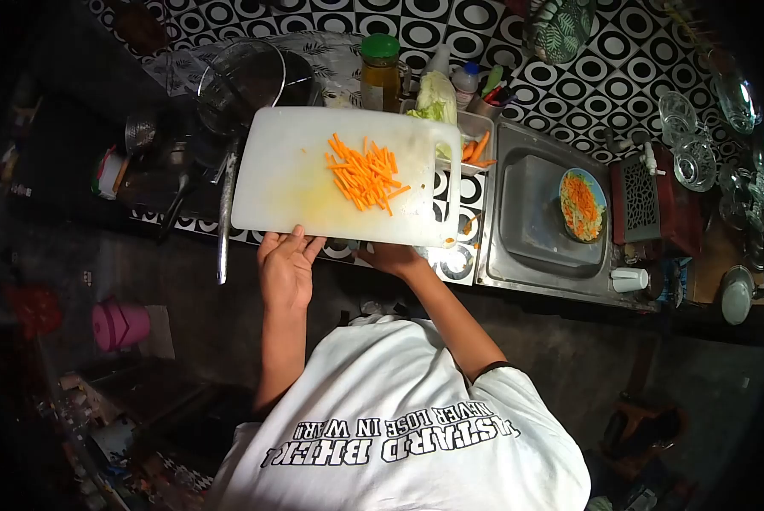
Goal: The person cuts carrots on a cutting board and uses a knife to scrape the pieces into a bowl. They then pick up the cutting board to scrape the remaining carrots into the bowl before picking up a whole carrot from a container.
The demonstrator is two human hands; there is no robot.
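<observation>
Left hand [286, 271] grips the near edge of the cutting board [288, 170], its back up and its fingers slipping under the rim. My right hand [390, 255] sits at the same edge further right. Only the knuckles and wrist show, so I cannot tell how firmly it is closed. The board hangs just beyond both hands, above the patterned counter [458, 260].

On the board, ahead of the right hand, lies a loose heap of carrot sticks [365, 176]. They are thin, bright orange and roughly even in length, and they have left a faint orange stain on the white plastic. The board is a smooth, rounded rectangle with a cut-out handle [457, 170] on its right side.

As I judge it, I should keep the board level and move it slowly. The plastic looks slick and the sticks are light, so a tilt could send them sliding. Both hands hold the same edge, so the far edge could dip. I would press up from beneath with the fingers.

Right of the right hand, a steel sink [518, 196] holds a blue-rimmed plate [597, 183] of shredded vegetables. Beyond the board stand a white tub [475, 123] of carrot pieces and leafy greens, and a green-capped bottle [380, 72]. A glass bowl [237, 81] sits ahead of the left hand, and a long metal utensil [223, 221] lies just to its left.
</observation>
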